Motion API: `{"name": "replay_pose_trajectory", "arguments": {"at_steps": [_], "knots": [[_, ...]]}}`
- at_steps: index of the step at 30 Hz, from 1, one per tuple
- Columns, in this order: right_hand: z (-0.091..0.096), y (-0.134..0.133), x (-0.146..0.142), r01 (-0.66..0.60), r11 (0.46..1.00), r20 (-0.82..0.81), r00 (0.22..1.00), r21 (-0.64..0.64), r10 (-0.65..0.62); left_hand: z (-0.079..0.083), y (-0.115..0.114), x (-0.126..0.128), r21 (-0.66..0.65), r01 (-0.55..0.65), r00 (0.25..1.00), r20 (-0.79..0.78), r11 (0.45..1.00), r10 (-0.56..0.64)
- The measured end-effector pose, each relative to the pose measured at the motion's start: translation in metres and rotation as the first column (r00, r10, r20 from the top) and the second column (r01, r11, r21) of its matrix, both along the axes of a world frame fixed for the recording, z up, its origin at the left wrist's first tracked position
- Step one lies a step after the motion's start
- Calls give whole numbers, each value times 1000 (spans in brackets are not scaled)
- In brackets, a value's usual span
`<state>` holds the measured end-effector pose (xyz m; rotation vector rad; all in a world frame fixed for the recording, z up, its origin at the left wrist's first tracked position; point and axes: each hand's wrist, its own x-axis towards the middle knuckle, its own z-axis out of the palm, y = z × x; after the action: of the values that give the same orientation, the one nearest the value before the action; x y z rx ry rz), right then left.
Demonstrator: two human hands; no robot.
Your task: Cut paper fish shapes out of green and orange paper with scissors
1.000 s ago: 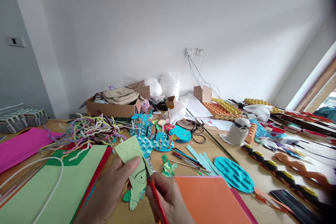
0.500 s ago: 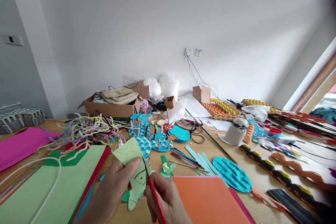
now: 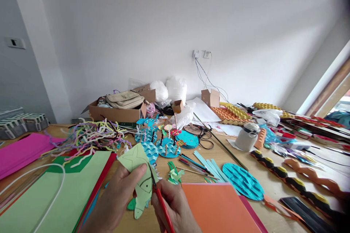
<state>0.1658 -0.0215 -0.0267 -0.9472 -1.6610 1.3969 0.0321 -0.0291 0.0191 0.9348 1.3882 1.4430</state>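
My left hand [image 3: 115, 198] pinches a light green paper cutout [image 3: 138, 174] with pencil lines drawn on it, thumb on top near its middle. My right hand [image 3: 176, 209] is closed on red-handled scissors [image 3: 162, 207], whose tip meets the cutout's right edge. Both hands sit low at the frame's bottom centre, above the wooden table [image 3: 273, 185]. A small dark green scrap [image 3: 131, 204] lies just under the cutout.
An orange sheet [image 3: 218, 207] lies right of my hands, and a light green sheet [image 3: 54, 196] with a white cord lies left. Beyond are blue wavy paper discs [image 3: 242, 182], pipe cleaners [image 3: 90, 136], pencils, a cardboard box [image 3: 117, 113], a white jar [image 3: 246, 136] and egg trays.
Hands, cutout and scissors keep almost the same pose; only the view shifts slightly.
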Motion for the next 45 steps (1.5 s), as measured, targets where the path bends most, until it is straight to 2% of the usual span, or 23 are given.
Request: {"name": "replay_pose_trajectory", "arguments": {"at_steps": [5, 9, 14, 20, 27, 31, 38, 45], "knots": [[-5, 2, 1, 3, 1000, 40, 999, 14, -4, 8, -5, 6, -2, -25, 997, 69, 1000, 25], [-6, 6, 1, -17, 998, 43, 999, 55, 14, 12, -5, 6, 4, 18, 997, 80, 1000, -18], [-4, 5, 3, -5, 998, 72, 997, 68, 0, 8, -2, 1, 11, 108, 992, 60, 994, -108], [-5, 4, 3, -2, 999, 71, 998, 36, 0, 10, -2, 3, 74, -22, 1000, 13, 997, 21], [-2, 3, 0, -27, 997, 30, 999, -73, 29, 4, -1, 2, 16, 1, 998, 57, 1000, -2], [-3, 1, 1, -17, 998, 21, 1000, -59, 18, -3, 2, -2, 18, 94, 994, 52, 995, -95], [-3, 2, 1, -8, 1000, 15, 1000, 6, 8, -7, 2, -4, 32, 82, 995, 52, 996, -84], [0, 1, 3, -23, 1000, 34, 999, 13, 23, -1, 2, -2, 40, 65, 993, 100, 997, -69]]}}
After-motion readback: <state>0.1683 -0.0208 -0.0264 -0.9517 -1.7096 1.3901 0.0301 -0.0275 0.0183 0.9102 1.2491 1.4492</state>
